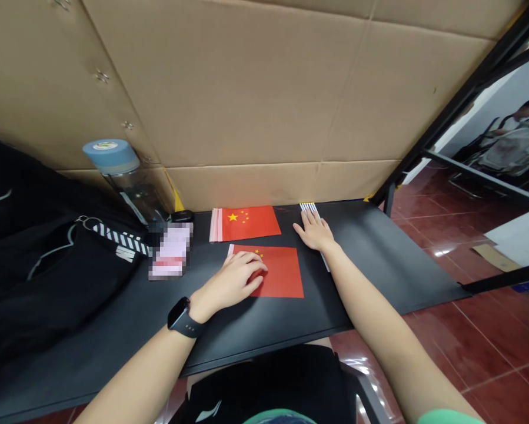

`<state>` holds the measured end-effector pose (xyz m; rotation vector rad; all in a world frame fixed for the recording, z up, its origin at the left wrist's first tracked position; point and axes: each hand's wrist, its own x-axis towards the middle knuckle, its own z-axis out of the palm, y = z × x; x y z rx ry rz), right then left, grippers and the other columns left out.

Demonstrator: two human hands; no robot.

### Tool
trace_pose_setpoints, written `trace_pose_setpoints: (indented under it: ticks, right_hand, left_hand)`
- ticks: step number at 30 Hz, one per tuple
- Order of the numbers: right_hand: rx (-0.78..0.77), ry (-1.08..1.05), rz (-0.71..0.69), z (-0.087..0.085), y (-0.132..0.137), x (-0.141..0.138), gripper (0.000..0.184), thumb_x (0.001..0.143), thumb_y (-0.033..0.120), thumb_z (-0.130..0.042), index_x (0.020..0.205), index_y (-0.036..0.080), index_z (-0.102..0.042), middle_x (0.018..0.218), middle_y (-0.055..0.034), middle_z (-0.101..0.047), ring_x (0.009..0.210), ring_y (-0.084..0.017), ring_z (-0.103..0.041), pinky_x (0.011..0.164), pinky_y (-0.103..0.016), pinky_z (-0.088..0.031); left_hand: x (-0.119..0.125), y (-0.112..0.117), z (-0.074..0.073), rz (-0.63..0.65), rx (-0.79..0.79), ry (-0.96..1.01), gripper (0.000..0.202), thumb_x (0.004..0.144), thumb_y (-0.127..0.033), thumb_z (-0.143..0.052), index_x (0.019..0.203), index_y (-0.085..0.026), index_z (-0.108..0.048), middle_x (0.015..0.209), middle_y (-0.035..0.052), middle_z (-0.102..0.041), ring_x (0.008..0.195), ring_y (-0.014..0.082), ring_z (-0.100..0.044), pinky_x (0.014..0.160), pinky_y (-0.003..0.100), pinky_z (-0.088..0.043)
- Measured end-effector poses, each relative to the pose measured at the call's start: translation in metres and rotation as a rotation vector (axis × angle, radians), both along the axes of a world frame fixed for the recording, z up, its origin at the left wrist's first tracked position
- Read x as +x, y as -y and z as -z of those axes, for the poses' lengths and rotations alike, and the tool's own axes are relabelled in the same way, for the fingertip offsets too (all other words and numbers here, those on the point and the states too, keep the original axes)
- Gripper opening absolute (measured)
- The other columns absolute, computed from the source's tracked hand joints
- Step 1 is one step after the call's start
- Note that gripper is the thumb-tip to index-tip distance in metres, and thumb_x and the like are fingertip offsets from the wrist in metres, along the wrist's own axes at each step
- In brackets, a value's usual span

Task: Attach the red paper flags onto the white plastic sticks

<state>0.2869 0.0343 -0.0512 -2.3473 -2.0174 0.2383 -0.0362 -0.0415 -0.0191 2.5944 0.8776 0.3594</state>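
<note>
A single red flag with yellow stars (282,274) lies flat on the black table. My left hand (238,275), with a dark watch (185,318) on its wrist, rests on the left part of this flag, fingers apart and slightly bent. Just behind it is a stack of similar flags (255,224), their white sleeve edges fanned out at the left. To the right, my right hand (313,231) lies with spread fingers over a row of thin white sticks (308,206), covering their middle.
At the left are a dark bag (61,265) with a striped strap (120,238), a clear bottle with a blue lid (112,156) and a pixelated pinkish item (172,250). A cardboard wall (246,88) closes the back. Black metal frame bars (480,171) stand at the right; a person sits beyond.
</note>
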Motion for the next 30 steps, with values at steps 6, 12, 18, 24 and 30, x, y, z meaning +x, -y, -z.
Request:
trace_pose_setpoints:
  ticks: [6, 12, 18, 24, 30]
  right_hand:
    - [0.006, 0.009, 0.013, 0.000, 0.002, 0.002, 0.087, 0.106, 0.069, -0.016, 0.173, 0.014, -0.014, 0.180, -0.0086, -0.004, 0.167, -0.027, -0.003, 0.134, -0.050, -0.013]
    - [0.020, 0.025, 0.007, 0.002, 0.003, 0.009, 0.086, 0.106, 0.068, -0.016, 0.173, 0.013, -0.015, 0.180, -0.0105, -0.006, 0.167, -0.029, -0.004, 0.134, -0.048, -0.014]
    - [0.012, 0.030, -0.011, 0.003, 0.000, 0.012, 0.087, 0.106, 0.069, -0.016, 0.173, 0.013, -0.015, 0.180, -0.0107, -0.005, 0.167, -0.029, -0.004, 0.134, -0.048, -0.014]
    - [0.018, 0.024, -0.012, 0.004, -0.003, 0.013, 0.089, 0.105, 0.070, -0.016, 0.172, 0.012, -0.015, 0.180, -0.0105, -0.003, 0.167, -0.029, -0.004, 0.134, -0.048, -0.013]
    - [0.012, 0.040, -0.010, 0.003, -0.005, 0.012, 0.089, 0.105, 0.070, -0.015, 0.173, 0.012, -0.012, 0.180, -0.0107, -0.004, 0.167, -0.029, -0.004, 0.133, -0.049, -0.014]
  left_hand:
    - [-0.001, 0.002, -0.002, 0.003, -0.005, -0.003, 0.024, 0.106, -0.027, -0.052, 0.122, -0.027, -0.070, 0.129, 0.0061, -0.067, 0.129, 0.0272, -0.058, 0.115, 0.050, -0.039]
    - [-0.001, 0.000, -0.001, 0.018, 0.008, 0.012, 0.023, 0.106, -0.026, -0.053, 0.121, -0.026, -0.070, 0.129, 0.0066, -0.067, 0.130, 0.0265, -0.058, 0.113, 0.047, -0.041]
    - [-0.001, 0.001, 0.001, 0.026, 0.019, 0.020, 0.023, 0.106, -0.026, -0.052, 0.121, -0.026, -0.070, 0.128, 0.0073, -0.067, 0.128, 0.0269, -0.059, 0.112, 0.047, -0.043]
    - [-0.001, 0.001, 0.000, 0.035, 0.021, 0.001, 0.024, 0.106, -0.025, -0.053, 0.122, -0.026, -0.070, 0.129, 0.0078, -0.067, 0.129, 0.0280, -0.058, 0.112, 0.048, -0.043]
    - [-0.001, 0.003, 0.000, 0.035, 0.026, 0.003, 0.023, 0.105, -0.025, -0.053, 0.120, -0.026, -0.070, 0.127, 0.0071, -0.067, 0.126, 0.0284, -0.060, 0.110, 0.049, -0.045]
